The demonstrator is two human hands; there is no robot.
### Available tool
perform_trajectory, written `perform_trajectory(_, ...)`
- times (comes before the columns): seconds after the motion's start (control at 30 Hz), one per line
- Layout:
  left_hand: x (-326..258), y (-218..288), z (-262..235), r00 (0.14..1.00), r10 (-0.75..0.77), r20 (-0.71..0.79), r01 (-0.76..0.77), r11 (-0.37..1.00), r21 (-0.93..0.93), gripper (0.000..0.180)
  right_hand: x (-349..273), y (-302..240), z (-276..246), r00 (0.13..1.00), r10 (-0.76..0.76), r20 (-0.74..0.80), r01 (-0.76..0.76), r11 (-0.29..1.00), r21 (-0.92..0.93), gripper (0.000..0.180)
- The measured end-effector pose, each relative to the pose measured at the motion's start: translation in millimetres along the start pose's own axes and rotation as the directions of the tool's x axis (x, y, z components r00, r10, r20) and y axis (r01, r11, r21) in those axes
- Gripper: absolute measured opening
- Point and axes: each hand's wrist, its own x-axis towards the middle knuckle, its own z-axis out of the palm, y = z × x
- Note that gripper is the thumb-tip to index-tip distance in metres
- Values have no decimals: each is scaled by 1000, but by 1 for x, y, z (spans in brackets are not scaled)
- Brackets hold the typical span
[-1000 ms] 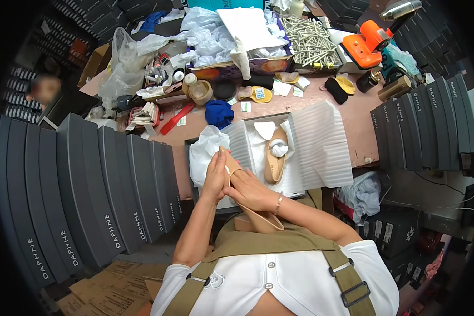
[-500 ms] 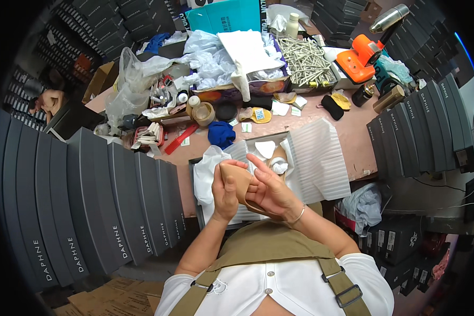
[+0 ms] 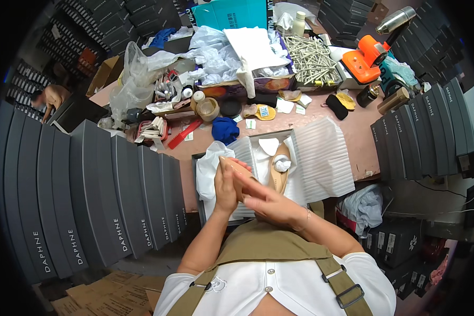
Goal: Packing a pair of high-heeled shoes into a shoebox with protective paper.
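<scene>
A tan shoe [image 3: 229, 167] is raised over the open box, its toe end pointing up and its rear part mostly hidden by my hands. My left hand [image 3: 226, 194] is wrapped round its left side. Across its right side lies my right hand [image 3: 271, 204], fingers stretched out and pressed flat against the shoe. Beneath them the open shoe box [image 3: 272, 132] contains a second tan shoe [image 3: 278, 181] stuffed with a wad of white paper [image 3: 282, 163]. White tissue paper [image 3: 208, 167] hangs over the box's left edge, and a ribbed white wrapping sheet [image 3: 325, 158] spreads out to the right.
Dark shoe boxes [image 3: 92, 195] stand in rows at left, with more boxes [image 3: 418, 134] at right. Behind lie a blue cloth [image 3: 225, 130], a red brush [image 3: 184, 134], a carton of crumpled paper [image 3: 210, 58], a tray of pale sticks [image 3: 313, 60] and an orange device [image 3: 363, 60].
My right hand has turned from palm up to lying against the shoe's side. The shoe is tilted and more covered by my hands, and more of the shoe in the box shows.
</scene>
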Motion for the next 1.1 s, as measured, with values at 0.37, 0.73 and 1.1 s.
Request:
perform_trajectory(0.37, 21, -25, -12, 873, -485, 55, 487, 856, -173, 50, 36, 48, -46, 982, -54, -183, -168, 211, -963, 45)
perform_trajectory(0.73, -19, -22, -24, 877, -481, 12, 448, 808, -382, 70, 60, 84, -33, 958, -238, -158, -131, 127, -983, 35)
perform_trajectory(1.1, -37, -41, -19, 710, -704, 15, 593, 586, -552, 79, 55, 82, -169, 877, -280, -391, -407, 0, -913, 28)
